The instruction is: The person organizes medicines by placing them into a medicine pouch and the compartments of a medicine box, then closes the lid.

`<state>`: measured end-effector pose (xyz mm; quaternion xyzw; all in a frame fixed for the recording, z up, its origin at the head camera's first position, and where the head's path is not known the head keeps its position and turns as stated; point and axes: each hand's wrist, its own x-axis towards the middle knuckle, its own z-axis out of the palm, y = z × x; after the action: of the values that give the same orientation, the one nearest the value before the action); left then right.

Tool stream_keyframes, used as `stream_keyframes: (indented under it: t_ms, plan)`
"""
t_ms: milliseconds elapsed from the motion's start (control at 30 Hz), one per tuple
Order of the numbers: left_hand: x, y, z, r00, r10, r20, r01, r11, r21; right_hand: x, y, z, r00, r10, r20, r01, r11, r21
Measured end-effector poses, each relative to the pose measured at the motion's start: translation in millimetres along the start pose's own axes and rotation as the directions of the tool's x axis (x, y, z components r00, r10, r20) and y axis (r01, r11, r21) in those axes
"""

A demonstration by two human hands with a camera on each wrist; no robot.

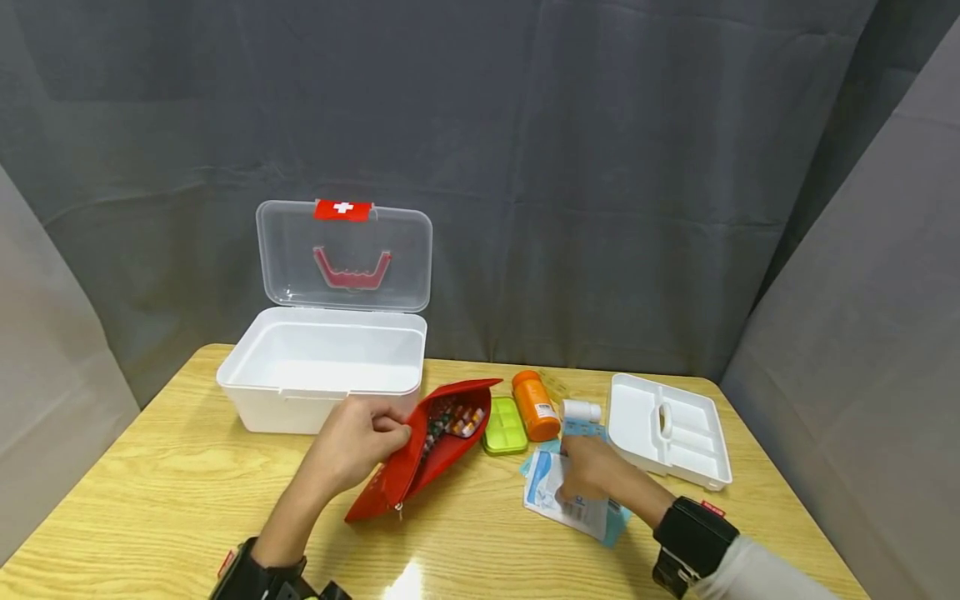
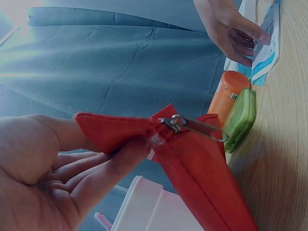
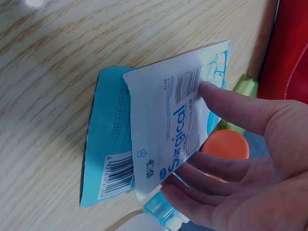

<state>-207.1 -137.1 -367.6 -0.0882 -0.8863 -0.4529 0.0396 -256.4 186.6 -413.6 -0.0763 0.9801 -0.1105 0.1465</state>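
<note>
On wooden table, left hand [image 1: 358, 446] pinching red pouch [image 1: 442, 446] rim, right hand [image 1: 596, 471] on surgical packet [image 1: 551, 492]

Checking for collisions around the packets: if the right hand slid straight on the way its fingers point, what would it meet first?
Probably the small white bottle: the right hand lies on the surgical packet, fingers pointing toward it; depth is uncertain.

A red fabric zip pouch [image 1: 423, 454] shows multicoloured pills, beside a lime-green plastic pill box [image 1: 504, 426], an orange plastic bottle [image 1: 535, 405], white-and-blue printed surgical packets [image 1: 561, 492] and a white plastic first-aid box [image 1: 322, 367] with red-cross lid.
</note>
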Motion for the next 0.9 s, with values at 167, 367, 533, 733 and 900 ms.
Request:
stream_keyframes:
  t_ms: [167,367,533,733,900]
  plan:
    - [-0.5,0.6,-0.6,1.0,-0.004,0.002,0.004,1.0,-0.005,0.0,0.6,0.4,1.0,-0.013,-0.012,0.013,1.0,0.0]
    - [-0.8,0.0,-0.2,1.0,-0.011,0.005,0.011,1.0,-0.007,-0.8,1.0,-0.4,0.999,-0.025,-0.02,0.024,0.999,-0.028]
    - [-0.4,-0.1,0.6,1.0,-0.009,0.006,0.009,1.0,0.001,-1.6,1.8,-2.0,0.998,-0.046,-0.03,0.045,0.998,-0.042]
    - [-0.6,-0.2,0.0,1.0,0.004,0.001,-0.004,1.0,0.002,-3.3,0.9,-4.4,0.997,-0.064,-0.048,0.064,0.998,0.002]
    - [0.1,-0.6,-0.5,1.0,0.024,-0.006,-0.024,1.0,0.006,-5.1,-1.0,-6.9,0.996,-0.066,-0.053,0.068,0.997,0.036]
